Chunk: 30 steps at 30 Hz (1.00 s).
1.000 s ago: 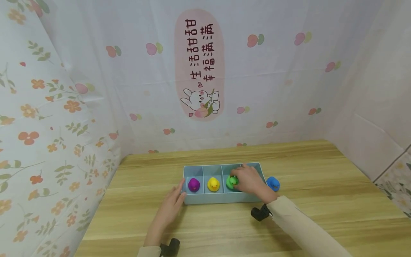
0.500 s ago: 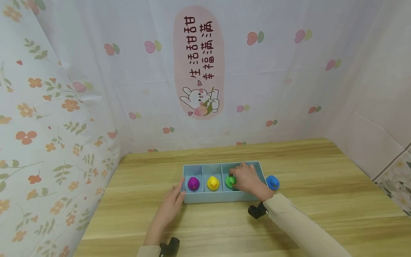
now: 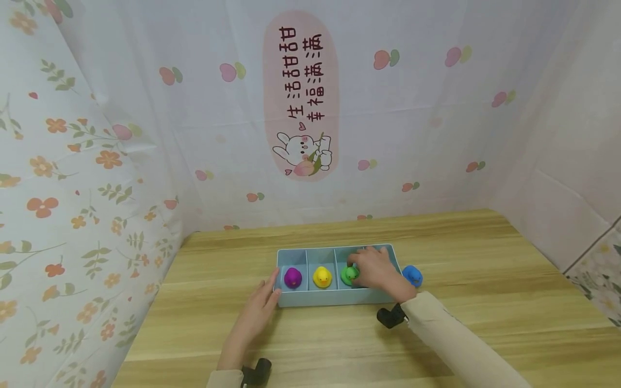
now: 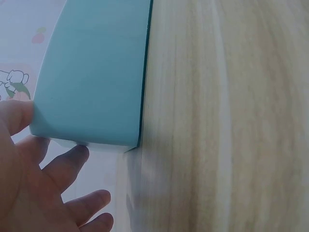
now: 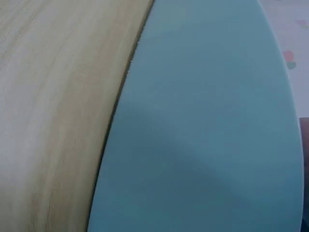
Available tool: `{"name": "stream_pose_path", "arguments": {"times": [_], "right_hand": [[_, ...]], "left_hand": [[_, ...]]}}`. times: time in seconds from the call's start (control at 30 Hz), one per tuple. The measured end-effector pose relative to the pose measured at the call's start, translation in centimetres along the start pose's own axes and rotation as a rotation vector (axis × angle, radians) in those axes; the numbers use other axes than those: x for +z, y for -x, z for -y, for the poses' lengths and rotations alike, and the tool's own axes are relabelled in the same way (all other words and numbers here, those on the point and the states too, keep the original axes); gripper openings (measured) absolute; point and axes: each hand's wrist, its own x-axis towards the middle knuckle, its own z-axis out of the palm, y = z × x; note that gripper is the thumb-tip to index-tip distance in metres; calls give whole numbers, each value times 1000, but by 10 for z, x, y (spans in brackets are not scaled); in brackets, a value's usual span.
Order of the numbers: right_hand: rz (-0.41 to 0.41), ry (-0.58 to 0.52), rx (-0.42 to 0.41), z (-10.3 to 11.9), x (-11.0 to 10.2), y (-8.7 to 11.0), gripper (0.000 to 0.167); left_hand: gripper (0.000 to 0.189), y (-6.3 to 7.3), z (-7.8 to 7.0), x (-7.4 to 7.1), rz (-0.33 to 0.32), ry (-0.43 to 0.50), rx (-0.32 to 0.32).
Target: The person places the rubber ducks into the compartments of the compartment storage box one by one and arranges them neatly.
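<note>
A light blue box (image 3: 315,299) divided into compartments lies on the table in the head view. The leftmost compartment holds a purple rubber duck (image 3: 293,278); beside it sits a yellow rubber duck (image 3: 322,277). In the third compartment is a green rubber duck (image 3: 349,276), which my right hand (image 3: 375,268) grips from above with curled fingers. That hand covers much of the rightmost compartment. My left hand (image 3: 257,304) touches the box's left end. In the left wrist view, its thumb meets the front corner, and its fingers lie spread along the end wall.
A blue rubber duck (image 3: 413,276) sits on the wooden table (image 3: 330,345), just right of the box. Behind the table hangs a patterned cloth (image 3: 412,124); another floral cloth (image 3: 87,215) runs along the left side. The right wrist view shows mostly the box's front wall (image 5: 203,121).
Almost nothing moves: my right hand stays on the green duck and my left hand stays at the box's end. The head view shifts slightly.
</note>
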Motion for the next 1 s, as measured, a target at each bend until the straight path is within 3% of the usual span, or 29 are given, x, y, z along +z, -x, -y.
{"name": "stream_pose_path", "arguments": {"times": [0.2, 0.4, 0.67, 1.0], "right_hand": [[10, -48, 13, -4, -3, 1, 35], [-60, -129, -1, -6, -13, 7, 34], [-132, -154, -5, -12, -28, 8, 33], [-166, -205, 11, -28, -39, 15, 30]], "left_hand": [[51, 0, 0, 0, 3, -4, 0], [51, 2, 0, 1, 11, 2, -12], [50, 1, 0, 1, 5, 1, -9], [50, 0, 0, 1, -3, 4, 2]]}}
